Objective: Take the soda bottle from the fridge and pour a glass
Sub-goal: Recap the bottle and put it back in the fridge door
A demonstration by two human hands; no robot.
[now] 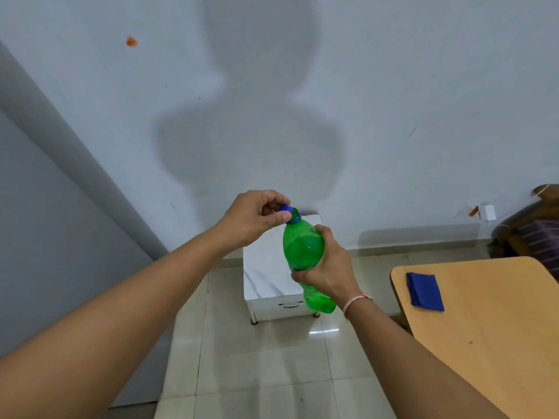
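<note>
The right hand [325, 267] hides the green bottle's [301, 246] middle; liquid level perhaps indiscernible.

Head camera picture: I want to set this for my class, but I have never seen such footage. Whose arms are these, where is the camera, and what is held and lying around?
There is no machine here. A person wears one wide-angle camera on the head, looking forward and down, so both arms reach into the picture from below. The right hand grips a green soda bottle round its middle, held in the air and slightly tilted. The left hand pinches the blue cap at the bottle's mouth; it seems to be lifted off the neck. Behind the bottle stands a small white cabinet on the tiled floor. At the right is a wooden table with a folded blue cloth on it. No glass is in view.
</note>
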